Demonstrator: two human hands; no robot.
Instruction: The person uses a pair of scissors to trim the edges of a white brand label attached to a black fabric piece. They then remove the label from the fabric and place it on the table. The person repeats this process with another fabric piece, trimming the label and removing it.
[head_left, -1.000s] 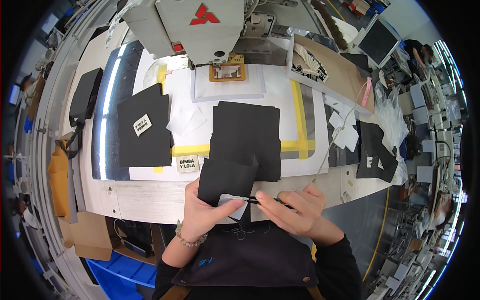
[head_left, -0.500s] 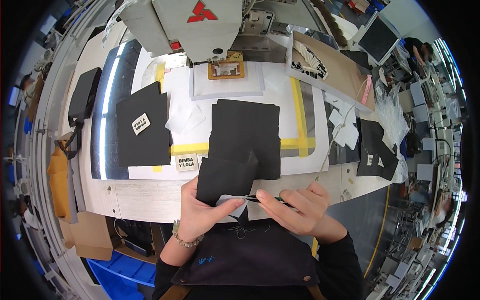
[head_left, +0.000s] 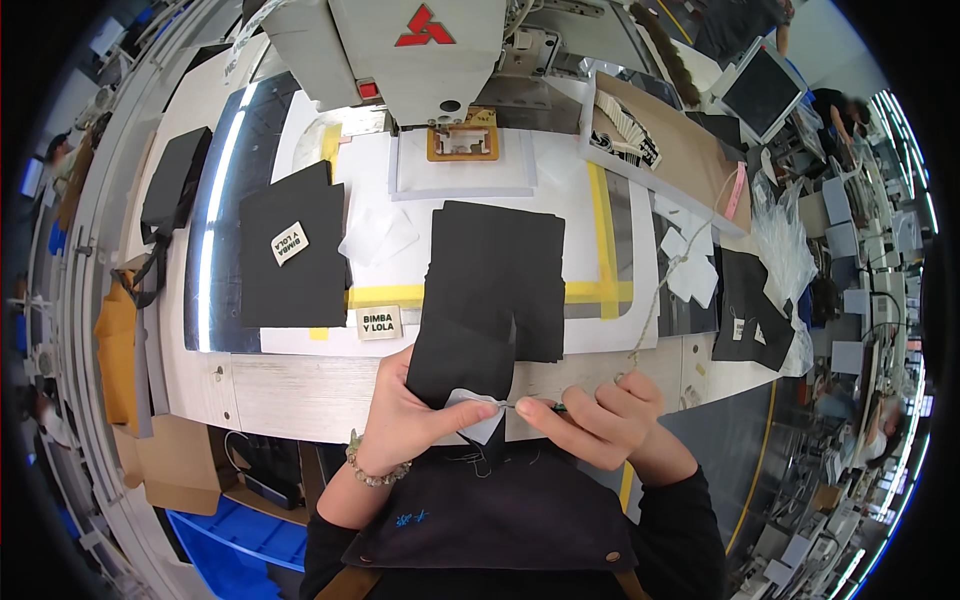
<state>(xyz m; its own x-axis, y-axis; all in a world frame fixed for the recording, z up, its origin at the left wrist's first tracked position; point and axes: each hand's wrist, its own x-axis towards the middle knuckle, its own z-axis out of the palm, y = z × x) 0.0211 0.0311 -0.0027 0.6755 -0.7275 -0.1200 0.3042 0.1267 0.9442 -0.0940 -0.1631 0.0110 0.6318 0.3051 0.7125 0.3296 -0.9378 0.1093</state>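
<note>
My left hand grips a folded black fabric piece, thumb pressing a white backing sheet at its lower edge. My right hand, fingers curled, holds a small green-handled snipping tool, mostly hidden, with its tip at the sheet's corner. A pale cord runs up from near the fingers. Under the raised fabric lies a stack of black pieces. A cream printed label lies left of the stack, and another label rests on a second black pile.
An embroidery machine with an orange-framed clamp stands behind. A cardboard tray of labels, a monitor and plastic bags are at right. A black case sits left. Other people appear at the right rim.
My hands and the held fabric have shifted slightly. The tool's dark tip shows less now. The view has shifted a little, and another person has come into view at top right.
</note>
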